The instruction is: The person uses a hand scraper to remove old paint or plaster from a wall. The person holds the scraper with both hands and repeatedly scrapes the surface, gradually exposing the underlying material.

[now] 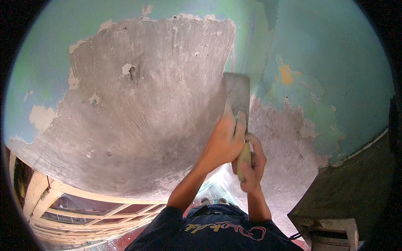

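My right hand (255,168) is wrapped around the pale yellowish handle of a broad-bladed scraper (237,89). Its grey metal blade points up, with the far edge near the border between bare plaster and green paint. My left hand (223,138) lies on the lower part of the blade, fingers stretched along it; its thumb is hidden. Before me rises the wall (150,103), a large patch of it stripped to grey-brown plaster with pale specks. Blue-green paint (40,72) surrounds the patch with a ragged edge. The blade is slightly blurred.
The adjoining wall (329,62) at right carries green paint, an orange-yellow spot and a bare lower area. A wooden-framed glazed window (91,207) stands at lower left. A dark opening with a pale block-like frame (340,227) is at lower right. My shoes (213,201) show below.
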Demonstrator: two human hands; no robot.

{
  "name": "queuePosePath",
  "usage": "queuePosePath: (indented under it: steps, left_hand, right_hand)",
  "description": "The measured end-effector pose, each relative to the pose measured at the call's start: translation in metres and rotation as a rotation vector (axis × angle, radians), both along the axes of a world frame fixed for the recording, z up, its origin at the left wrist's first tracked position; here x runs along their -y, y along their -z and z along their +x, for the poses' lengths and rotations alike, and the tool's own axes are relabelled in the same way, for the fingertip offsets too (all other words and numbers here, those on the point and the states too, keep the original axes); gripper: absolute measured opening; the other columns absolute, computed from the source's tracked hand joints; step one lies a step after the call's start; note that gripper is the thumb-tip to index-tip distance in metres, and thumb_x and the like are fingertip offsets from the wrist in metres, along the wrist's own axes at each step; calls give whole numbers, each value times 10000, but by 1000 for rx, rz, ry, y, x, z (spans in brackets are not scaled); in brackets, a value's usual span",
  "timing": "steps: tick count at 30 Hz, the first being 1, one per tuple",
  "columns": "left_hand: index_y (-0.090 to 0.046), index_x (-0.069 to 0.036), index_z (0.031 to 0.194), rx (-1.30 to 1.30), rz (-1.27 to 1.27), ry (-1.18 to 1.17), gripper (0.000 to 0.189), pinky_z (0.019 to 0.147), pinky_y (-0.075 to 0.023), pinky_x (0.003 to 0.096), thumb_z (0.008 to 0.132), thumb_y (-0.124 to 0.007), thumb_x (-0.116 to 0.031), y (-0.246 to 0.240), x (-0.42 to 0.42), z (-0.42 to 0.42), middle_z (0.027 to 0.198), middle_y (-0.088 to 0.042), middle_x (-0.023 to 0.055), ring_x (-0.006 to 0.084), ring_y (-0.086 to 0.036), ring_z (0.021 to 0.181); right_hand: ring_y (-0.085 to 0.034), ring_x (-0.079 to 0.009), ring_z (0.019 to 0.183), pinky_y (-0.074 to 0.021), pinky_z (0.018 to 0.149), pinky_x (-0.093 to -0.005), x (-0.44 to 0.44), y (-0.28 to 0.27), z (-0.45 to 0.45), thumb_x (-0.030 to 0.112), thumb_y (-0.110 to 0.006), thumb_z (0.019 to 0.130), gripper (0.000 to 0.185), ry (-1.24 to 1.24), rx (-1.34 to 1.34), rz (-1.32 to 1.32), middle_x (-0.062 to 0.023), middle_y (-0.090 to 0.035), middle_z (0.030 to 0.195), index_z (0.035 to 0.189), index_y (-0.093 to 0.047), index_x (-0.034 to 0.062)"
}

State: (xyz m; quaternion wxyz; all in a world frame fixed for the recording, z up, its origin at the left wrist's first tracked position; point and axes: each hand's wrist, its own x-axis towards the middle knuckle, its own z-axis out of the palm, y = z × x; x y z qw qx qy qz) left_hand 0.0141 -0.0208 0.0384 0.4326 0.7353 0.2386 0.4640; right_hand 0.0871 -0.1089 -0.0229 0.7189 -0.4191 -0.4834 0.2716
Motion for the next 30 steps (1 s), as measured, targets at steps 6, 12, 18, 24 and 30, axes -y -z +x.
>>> queuePosePath:
  steps: [6, 12, 18, 24, 30]
  left_hand:
    - [-371, 107, 1243, -53, -3, -22, 409, 862, -415, 406, 932, -409, -156, 11, 8, -3, 1060, -551, 287, 356, -558, 966]
    - [-398, 107, 1188, -1, 31, -44, 359, 825, -419, 403, 922, -414, -133, 6, 7, -2, 1010, -552, 276, 334, -551, 914]
    - [-411, 98, 1175, -27, -14, -18, 337, 817, -422, 406, 918, -411, -119, 1, 2, 0, 1007, -560, 270, 331, -558, 911]
    - [-405, 84, 1196, 19, 35, -60, 346, 835, -415, 409, 920, -404, -125, 8, 11, 0, 1028, -556, 259, 318, -550, 932]
    - [-359, 82, 1292, -57, -42, -14, 429, 945, -376, 392, 921, -396, -130, -7, 8, 0, 1175, -525, 260, 330, -521, 1075]
  right_hand:
    - [-441, -52, 541, -326, 468, -212, 3, 14, 1, 269, -541, 825, 535, -56, -11, 67, 6, -514, 673, 1233, -432, -60]
    - [-428, -39, 514, -313, 444, -209, 8, 13, -1, 267, -545, 826, 543, -90, -40, 48, 14, -506, 649, 1243, -419, -58]
    - [-429, -42, 511, -323, 446, -212, 3, 0, 3, 311, -552, 822, 586, -82, -47, 23, 20, -502, 641, 1255, -408, -56]
    - [-423, -44, 478, -308, 430, -212, 10, 8, -2, 304, -541, 814, 556, -43, -55, -11, 18, -484, 600, 1229, -432, -50]
    - [-439, -44, 514, -317, 461, -203, 10, -8, 2, 296, -549, 804, 573, -91, -118, -30, 27, -483, 607, 1244, -429, -51]
